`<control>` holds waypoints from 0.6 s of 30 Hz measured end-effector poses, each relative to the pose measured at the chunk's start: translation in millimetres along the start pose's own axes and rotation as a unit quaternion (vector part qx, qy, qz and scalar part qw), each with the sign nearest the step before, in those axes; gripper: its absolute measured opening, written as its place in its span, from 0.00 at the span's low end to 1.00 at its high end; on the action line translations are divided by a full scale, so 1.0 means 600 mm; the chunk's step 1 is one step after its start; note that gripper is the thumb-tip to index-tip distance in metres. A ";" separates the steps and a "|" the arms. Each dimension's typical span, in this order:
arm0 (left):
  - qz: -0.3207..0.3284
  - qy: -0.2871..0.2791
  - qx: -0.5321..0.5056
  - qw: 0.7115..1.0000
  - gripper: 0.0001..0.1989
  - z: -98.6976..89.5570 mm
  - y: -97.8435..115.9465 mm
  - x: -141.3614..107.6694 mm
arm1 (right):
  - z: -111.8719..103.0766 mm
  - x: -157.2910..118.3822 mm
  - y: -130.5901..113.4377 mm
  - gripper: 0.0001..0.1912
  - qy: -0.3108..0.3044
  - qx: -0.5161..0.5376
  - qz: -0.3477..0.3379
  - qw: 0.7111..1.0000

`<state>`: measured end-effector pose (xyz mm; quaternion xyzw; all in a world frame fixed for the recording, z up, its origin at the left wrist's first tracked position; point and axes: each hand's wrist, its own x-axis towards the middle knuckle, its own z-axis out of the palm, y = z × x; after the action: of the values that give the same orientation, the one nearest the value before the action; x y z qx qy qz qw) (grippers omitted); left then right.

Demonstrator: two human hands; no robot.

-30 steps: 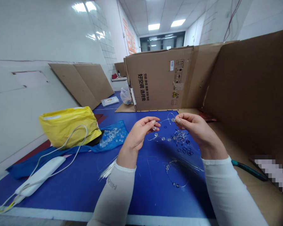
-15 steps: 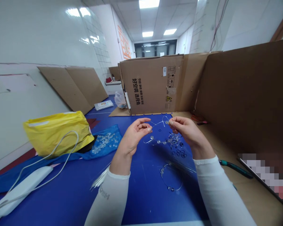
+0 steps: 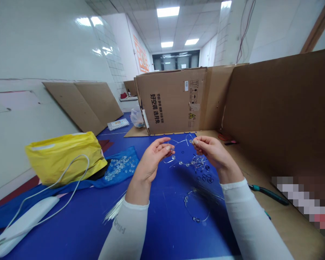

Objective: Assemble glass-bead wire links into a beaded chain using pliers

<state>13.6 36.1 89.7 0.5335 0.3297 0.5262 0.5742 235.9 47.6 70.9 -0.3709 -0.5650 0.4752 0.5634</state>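
My left hand [image 3: 155, 157] pinches one end of a thin clear wire [image 3: 181, 141] strung with small clear beads. At the other end, near a bead and a wire loop, the fingertips of my right hand [image 3: 211, 153] are closed on it. Beneath the hands lies a heap of beaded wire [image 3: 199, 162] on the blue table [image 3: 162, 224], with several dark rings [image 3: 207, 178] beside it. Closer to me rests a curved wire with clear beads [image 3: 186, 204]. Loose clear beads [image 3: 120, 167] are spread on a blue cloth [image 3: 132, 153] to the left.
A yellow bag [image 3: 67, 157] and a white power strip [image 3: 29, 224] with a cable are at the left. Cardboard [image 3: 176, 104] stands behind and at the right. Green-handled pliers [image 3: 271, 195] lie at the right. Straight wires [image 3: 116, 207] lie by my left forearm.
The camera view has tilted and shifted slightly. Both hands keep their hold on the wire, with only slight movement of the left fingers.
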 end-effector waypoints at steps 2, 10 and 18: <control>0.002 -0.004 0.000 1.000 0.24 -0.001 0.000 -0.001 | -0.004 0.003 0.005 0.19 0.001 0.018 -0.002 1.000; 0.003 -0.018 0.011 1.000 0.28 -0.002 -0.005 0.002 | -0.012 0.007 0.010 0.15 0.018 0.090 0.001 0.996; 0.003 -0.022 -0.005 1.000 0.24 -0.001 -0.001 -0.001 | -0.010 0.006 0.008 0.15 0.003 0.108 -0.003 0.994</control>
<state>13.1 36.0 89.0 0.5434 0.3130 0.5174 0.5823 240.9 53.2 66.7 -0.3072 -0.5097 0.5308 0.6035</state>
